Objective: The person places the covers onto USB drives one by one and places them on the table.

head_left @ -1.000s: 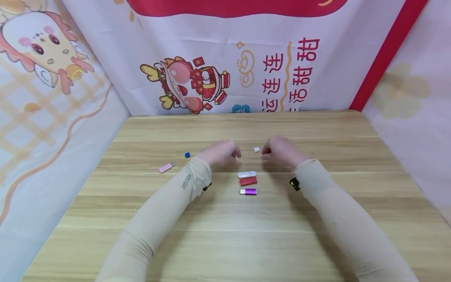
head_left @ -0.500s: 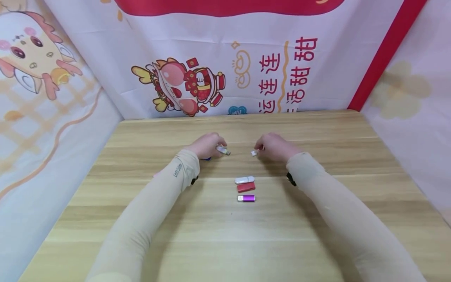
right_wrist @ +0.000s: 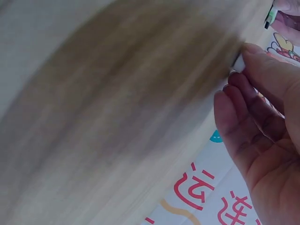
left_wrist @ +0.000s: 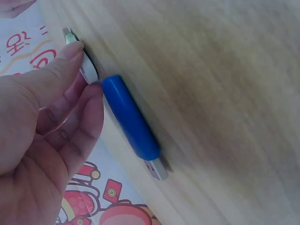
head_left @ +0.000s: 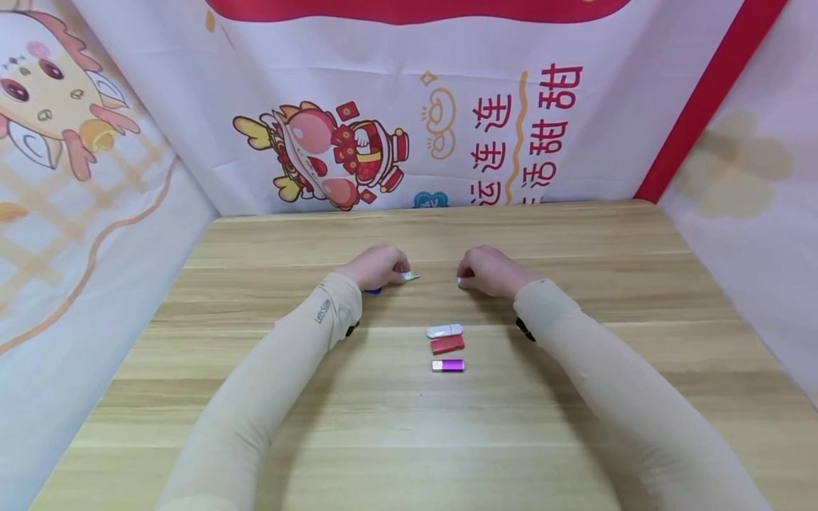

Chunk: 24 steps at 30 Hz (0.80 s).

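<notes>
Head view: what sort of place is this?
Probably a makeshift tabletop booth, indoors: wood-grain table, festive printed cloth behind it with its lettering sideways, more cloth at both sides. A purple USB stick lies mid-table.

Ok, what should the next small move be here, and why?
Probably bring the right hand leftward, lining up its small white piece, likely a cap, with the bare plug. The left hand pinches the white USB stick with that plug pointing toward the right hand, and a gap separates the two.
</notes>
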Each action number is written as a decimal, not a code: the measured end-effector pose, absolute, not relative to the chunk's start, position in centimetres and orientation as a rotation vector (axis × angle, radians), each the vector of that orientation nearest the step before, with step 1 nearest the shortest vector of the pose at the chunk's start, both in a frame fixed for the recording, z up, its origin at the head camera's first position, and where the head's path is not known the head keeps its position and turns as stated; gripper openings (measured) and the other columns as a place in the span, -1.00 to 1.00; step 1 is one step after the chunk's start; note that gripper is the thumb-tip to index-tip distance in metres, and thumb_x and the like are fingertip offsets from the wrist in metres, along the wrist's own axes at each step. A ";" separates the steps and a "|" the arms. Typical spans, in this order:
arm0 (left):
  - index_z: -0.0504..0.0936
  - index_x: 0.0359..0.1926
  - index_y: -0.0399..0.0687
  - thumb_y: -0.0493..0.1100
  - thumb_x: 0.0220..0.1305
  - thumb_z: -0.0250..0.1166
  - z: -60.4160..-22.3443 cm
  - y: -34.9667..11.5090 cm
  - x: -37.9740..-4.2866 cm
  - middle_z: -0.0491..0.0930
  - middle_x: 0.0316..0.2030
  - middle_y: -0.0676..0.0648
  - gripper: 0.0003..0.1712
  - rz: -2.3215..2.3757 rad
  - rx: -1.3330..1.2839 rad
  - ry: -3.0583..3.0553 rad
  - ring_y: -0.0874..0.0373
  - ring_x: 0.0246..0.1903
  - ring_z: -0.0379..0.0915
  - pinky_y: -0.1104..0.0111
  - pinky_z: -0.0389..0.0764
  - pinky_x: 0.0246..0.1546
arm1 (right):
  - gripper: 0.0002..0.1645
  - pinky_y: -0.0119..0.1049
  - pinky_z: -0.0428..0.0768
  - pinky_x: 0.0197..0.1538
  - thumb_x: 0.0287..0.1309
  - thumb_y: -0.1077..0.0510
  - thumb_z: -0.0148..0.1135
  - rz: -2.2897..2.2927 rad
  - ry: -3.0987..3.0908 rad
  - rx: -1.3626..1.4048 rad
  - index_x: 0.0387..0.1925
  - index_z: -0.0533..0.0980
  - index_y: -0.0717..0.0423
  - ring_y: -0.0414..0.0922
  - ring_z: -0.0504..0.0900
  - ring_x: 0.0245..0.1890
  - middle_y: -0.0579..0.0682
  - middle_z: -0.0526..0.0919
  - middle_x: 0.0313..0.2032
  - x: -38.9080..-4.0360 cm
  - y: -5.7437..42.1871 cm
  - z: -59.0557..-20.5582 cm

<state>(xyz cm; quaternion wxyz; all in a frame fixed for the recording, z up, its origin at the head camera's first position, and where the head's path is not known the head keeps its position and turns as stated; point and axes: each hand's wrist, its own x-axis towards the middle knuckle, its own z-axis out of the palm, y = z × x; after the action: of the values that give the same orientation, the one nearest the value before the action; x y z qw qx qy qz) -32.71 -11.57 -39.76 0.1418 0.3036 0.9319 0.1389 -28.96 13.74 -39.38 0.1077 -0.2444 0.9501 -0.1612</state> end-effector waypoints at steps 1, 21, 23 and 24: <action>0.75 -0.17 -0.10 -0.19 0.28 0.38 -39.7 -11.5 -32.6 0.66 -0.32 0.01 -0.86 0.397 0.878 2.692 0.11 -0.28 0.53 0.27 0.54 -0.10 | -0.89 -0.17 0.58 -0.02 0.25 0.13 0.36 -0.470 2.801 -0.722 -0.27 0.72 0.08 -0.09 0.57 -0.24 -0.06 0.65 -0.31 -28.9 13.7 -39.4; 0.76 -0.17 -0.16 -0.29 0.23 0.39 -35.4 -12.0 -26.3 0.66 -0.37 0.04 -0.86 0.533 0.875 2.658 0.15 -0.35 0.54 0.31 0.61 -0.17 | -0.87 -0.22 0.68 -0.21 0.19 0.23 0.37 -0.655 2.929 -0.823 -0.25 0.72 0.21 -0.16 0.62 -0.39 -0.03 0.71 -0.37 -21.6 16.5 -35.7; 0.76 -0.15 -0.18 -0.30 0.24 0.38 -34.5 -11.9 -24.9 0.66 -0.37 0.03 -0.84 0.535 0.921 2.665 0.15 -0.37 0.54 0.33 0.62 -0.19 | -0.86 -0.25 0.69 -0.24 0.17 0.22 0.39 -0.651 2.979 -0.888 -0.25 0.72 0.21 -0.18 0.64 -0.39 -0.02 0.72 -0.37 -20.3 16.9 -35.4; 0.76 -0.15 -0.18 -0.30 0.24 0.38 -34.1 -11.9 -24.2 0.66 -0.38 0.03 -0.84 0.535 0.950 2.670 0.15 -0.39 0.53 0.34 0.62 -0.22 | -0.87 -0.25 0.69 -0.25 0.16 0.23 0.40 -0.650 3.000 -0.924 -0.26 0.72 0.21 -0.19 0.64 -0.39 -0.02 0.72 -0.37 -19.6 17.1 -35.3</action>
<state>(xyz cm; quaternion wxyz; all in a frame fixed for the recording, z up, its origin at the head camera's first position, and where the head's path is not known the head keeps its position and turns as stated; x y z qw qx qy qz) -24.22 -11.88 -34.12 0.1284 0.3266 0.9181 0.1840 -19.64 17.09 -35.34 -0.0322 -0.2879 0.9354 -0.2025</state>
